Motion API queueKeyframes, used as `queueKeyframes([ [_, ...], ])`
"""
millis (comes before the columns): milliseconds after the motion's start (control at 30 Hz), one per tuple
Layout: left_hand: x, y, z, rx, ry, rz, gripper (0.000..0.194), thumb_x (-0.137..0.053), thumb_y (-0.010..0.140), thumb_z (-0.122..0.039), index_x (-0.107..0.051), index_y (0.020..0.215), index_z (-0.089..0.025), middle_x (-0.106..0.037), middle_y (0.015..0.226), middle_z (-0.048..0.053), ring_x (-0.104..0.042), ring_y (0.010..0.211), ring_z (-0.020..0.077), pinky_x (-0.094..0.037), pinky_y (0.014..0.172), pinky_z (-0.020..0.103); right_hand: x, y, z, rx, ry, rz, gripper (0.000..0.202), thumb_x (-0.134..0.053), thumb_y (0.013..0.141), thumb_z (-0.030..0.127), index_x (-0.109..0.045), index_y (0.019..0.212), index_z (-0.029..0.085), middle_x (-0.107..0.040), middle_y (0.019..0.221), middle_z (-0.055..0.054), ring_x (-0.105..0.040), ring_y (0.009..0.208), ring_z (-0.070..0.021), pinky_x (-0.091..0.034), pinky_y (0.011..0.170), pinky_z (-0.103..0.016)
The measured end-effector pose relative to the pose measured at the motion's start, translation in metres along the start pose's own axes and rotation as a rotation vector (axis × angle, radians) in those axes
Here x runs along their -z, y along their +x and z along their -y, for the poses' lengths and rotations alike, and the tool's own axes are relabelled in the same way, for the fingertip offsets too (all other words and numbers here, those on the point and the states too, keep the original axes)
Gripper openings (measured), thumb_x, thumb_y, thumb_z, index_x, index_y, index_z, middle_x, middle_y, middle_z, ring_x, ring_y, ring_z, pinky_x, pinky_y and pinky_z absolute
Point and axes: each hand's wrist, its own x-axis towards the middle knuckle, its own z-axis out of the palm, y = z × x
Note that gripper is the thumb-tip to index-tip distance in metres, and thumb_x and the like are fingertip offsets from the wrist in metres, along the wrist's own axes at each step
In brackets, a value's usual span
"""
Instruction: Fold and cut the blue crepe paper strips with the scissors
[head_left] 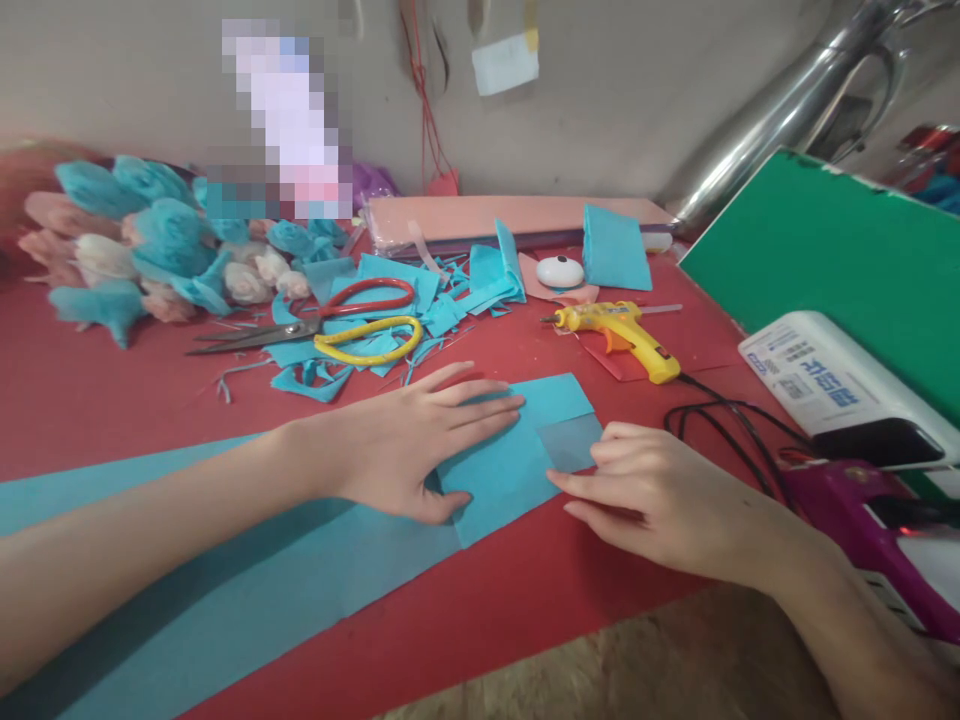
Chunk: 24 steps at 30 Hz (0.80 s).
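A long strip of blue crepe paper [247, 590] runs from the lower left across the red surface, its right end folded over in layers [499, 470]. My left hand [420, 430] lies flat on the folded end, fingers stretched to the right and thumb apart. At the right edge of the folds is my right hand [652, 490]. Its index fingertip touches the paper's edge, the thumb sits slightly below with a gap, and the other fingers are bent. Nothing shows between them.
Scissors [330, 325] with red and yellow handles lie on blue paper scraps [315, 380]. A yellow glue gun [619, 335] with a black cord lies behind my right hand. Paper flowers [169, 240] are heaped at left. A white box [840, 385] and green board [840, 250] stand right.
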Motion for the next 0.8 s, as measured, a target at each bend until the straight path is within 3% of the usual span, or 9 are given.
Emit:
queueKeyframes([
  [233,0.008,-0.006,0.006,0.119,0.08,0.011,0.095,-0.052,0.077,-0.063,-0.019,0.146,-0.006,-0.017,0.153,0.019,-0.017,0.142,0.03,-0.009,0.116,0.047,-0.001,0.0,0.001,-0.002,0.0,-0.017,0.028,-0.043,0.093,0.025,-0.071,0.097,0.019,-0.06,0.061,-0.001,-0.047,0.059,-0.0134,-0.039,0.071,-0.03],
  [333,0.013,-0.003,-0.002,0.016,0.05,0.007,0.077,-0.042,0.087,-0.056,-0.02,0.146,-0.012,-0.02,0.154,0.011,-0.016,0.143,0.0239,-0.002,0.117,0.044,-0.001,0.001,0.0,-0.006,0.008,-0.02,0.027,-0.044,0.093,0.025,-0.07,0.095,0.02,-0.061,0.062,0.0,-0.047,0.06,-0.0138,-0.038,0.069,-0.029],
  [400,0.012,0.002,-0.011,-0.103,-0.017,0.045,0.059,-0.033,0.095,-0.043,-0.022,0.146,-0.016,-0.021,0.154,0.005,-0.016,0.143,0.0172,0.003,0.118,0.039,-0.001,0.001,0.0,-0.011,0.025,-0.023,0.026,-0.045,0.092,0.023,-0.07,0.089,0.02,-0.061,0.063,0.0,-0.049,0.062,-0.0139,-0.038,0.069,-0.029],
  [467,0.009,0.007,-0.018,-0.16,-0.09,0.105,0.053,-0.028,0.098,-0.039,-0.022,0.146,-0.018,-0.019,0.154,0.002,-0.016,0.143,0.0136,0.005,0.118,0.034,-0.002,0.001,0.001,-0.014,0.044,-0.029,0.026,-0.046,0.091,0.021,-0.07,0.081,0.02,-0.06,0.062,0.0,-0.05,0.063,-0.0137,-0.038,0.07,-0.029],
  [667,0.003,0.012,-0.005,-0.066,-0.107,0.094,0.055,-0.03,0.097,-0.042,-0.02,0.147,-0.02,-0.02,0.153,0.003,-0.019,0.142,0.0164,0.001,0.118,0.041,-0.001,0.0,0.002,-0.053,0.047,-0.004,0.028,-0.043,0.092,0.023,-0.07,0.094,0.02,-0.06,0.062,-0.001,-0.051,0.062,-0.0147,-0.038,0.07,-0.031],
  [800,0.007,0.012,0.005,-0.028,-0.049,0.067,0.053,-0.028,0.098,-0.04,-0.02,0.146,-0.02,-0.022,0.153,0.002,-0.019,0.142,0.0141,0.002,0.117,0.038,-0.001,0.0,0.002,-0.068,0.062,0.011,0.028,-0.043,0.092,0.024,-0.071,0.095,0.022,-0.06,0.064,-0.001,-0.052,0.063,-0.015,-0.038,0.068,-0.031],
])
